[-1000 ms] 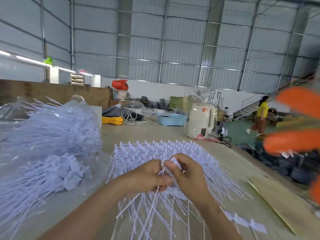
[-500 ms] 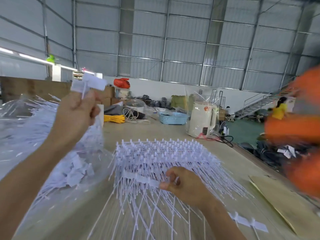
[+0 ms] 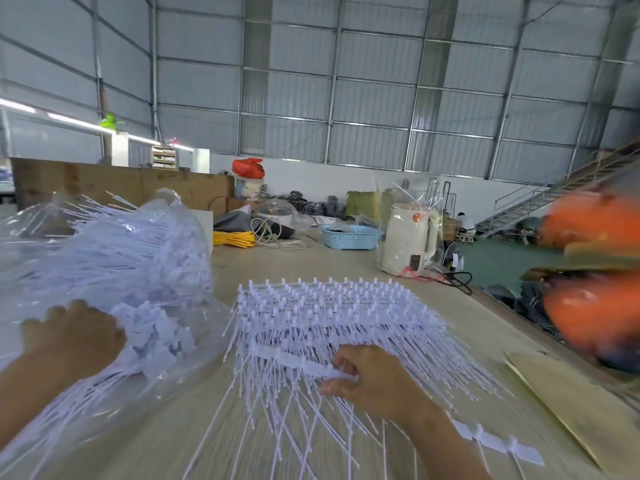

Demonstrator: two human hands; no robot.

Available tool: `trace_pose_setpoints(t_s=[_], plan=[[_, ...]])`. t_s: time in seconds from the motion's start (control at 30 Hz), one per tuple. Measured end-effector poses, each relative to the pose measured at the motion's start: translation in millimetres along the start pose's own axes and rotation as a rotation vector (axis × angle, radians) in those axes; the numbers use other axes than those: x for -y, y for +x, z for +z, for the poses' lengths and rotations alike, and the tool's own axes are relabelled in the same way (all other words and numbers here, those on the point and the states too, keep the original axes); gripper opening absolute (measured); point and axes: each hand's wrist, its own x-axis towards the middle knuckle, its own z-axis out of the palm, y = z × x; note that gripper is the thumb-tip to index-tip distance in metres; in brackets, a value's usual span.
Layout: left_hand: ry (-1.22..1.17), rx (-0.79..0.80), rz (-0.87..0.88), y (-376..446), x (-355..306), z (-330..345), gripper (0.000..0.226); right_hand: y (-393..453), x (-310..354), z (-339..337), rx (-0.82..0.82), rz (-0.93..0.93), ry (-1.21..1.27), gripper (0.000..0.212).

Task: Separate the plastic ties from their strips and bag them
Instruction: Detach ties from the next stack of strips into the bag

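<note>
Two bare hands work at a pale wooden table (image 3: 311, 265) inside a hall walled in corrugated metal. At its centre lies one fanned stack of white plastic ties (image 3: 332, 317), still joined to their strips and too many to count. The right hand (image 3: 372, 379), on the near edge of that stack, pinches one flat white strip (image 3: 294, 362) between thumb and curled fingers; the strip runs left from the hand across the tie stems. Left of the stack sits one clear plastic bag (image 3: 104, 271), stuffed with loose ties. The left hand (image 3: 74, 336) rests at the bag's mouth, knuckles up and fingers bent into the heap; whether it holds anything cannot be told. To the right of the stack, close to the right forearm, lies one short strip of three tagged ties (image 3: 498, 445), and beyond it one sheet of brown cardboard (image 3: 568, 400). Behind the stack stand one cream kettle (image 3: 408, 244) wrapped in clear film, one pale blue basket (image 3: 349, 237) and one coil of yellow cord (image 3: 233, 239). Blurred orange shapes (image 3: 595, 265) fill the right edge, and a metal staircase (image 3: 540, 199) rises beyond them.
</note>
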Motion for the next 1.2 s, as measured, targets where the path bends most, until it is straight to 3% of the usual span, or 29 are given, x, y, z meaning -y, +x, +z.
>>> trace_pose_setpoints(t_s=[0.1,0.13,0.2,0.27,0.33,0.5,0.6,0.7,0.73,0.8,0.87,0.93,1.0,1.07,1.13,1.2], plan=[[0.106,-0.084,0.025,-8,-30,-32,0.04,-1,2,-2,-0.033,0.04,-0.08,0.039],[0.035,-0.175,0.116,-12,-43,-42,0.038,-1,4,-2,-0.047,0.042,-0.105,0.04],[-0.381,-0.234,0.384,-29,-73,-59,0.022,-1,7,-3,-0.077,0.036,-0.119,0.039],[-0.854,-0.06,0.663,-44,-103,-70,0.014,-1,10,-6,-0.092,0.009,-0.043,0.035],[-1.014,0.2,0.776,-53,-127,-72,0.021,-2,12,-12,-0.1,-0.005,0.098,0.027],[-0.979,0.32,0.781,-53,-154,-46,0.049,-3,6,-26,-0.127,-0.006,0.261,0.014],[-0.569,0.139,0.845,-52,-156,-30,0.046,-2,6,-23,-0.066,-0.002,0.217,0.017],[-0.443,0.092,0.831,-51,-151,-33,0.047,-2,4,-17,-0.067,0.016,0.1,0.015],[-0.512,0.075,0.835,-50,-149,-36,0.056,-2,2,-15,-0.077,0.018,0.036,0.016],[-0.934,0.073,0.814,-54,-141,-44,0.063,-2,0,-14,-0.095,0.019,-0.053,0.016],[-1.252,0.073,0.755,-57,-136,-53,0.055,0,2,-15,-0.155,-0.006,0.003,0.017],[-1.423,0.105,0.684,-61,-137,-63,0.04,2,3,-20,-0.285,-0.008,0.071,0.013],[-1.498,0.134,0.596,-64,-143,-66,0.03,0,5,-23,-0.377,-0.012,0.019,0.013],[-1.472,0.159,0.544,-68,-150,-63,0.027,-1,3,-21,-0.366,-0.052,-0.137,0.01],[-1.466,0.213,0.567,-74,-159,-57,0.027,-2,7,-12,-0.276,-0.098,-0.207,0.041],[-1.466,0.25,0.633,-82,-168,-55,0.027,1,12,-1,-0.214,-0.144,-0.193,0.049]])
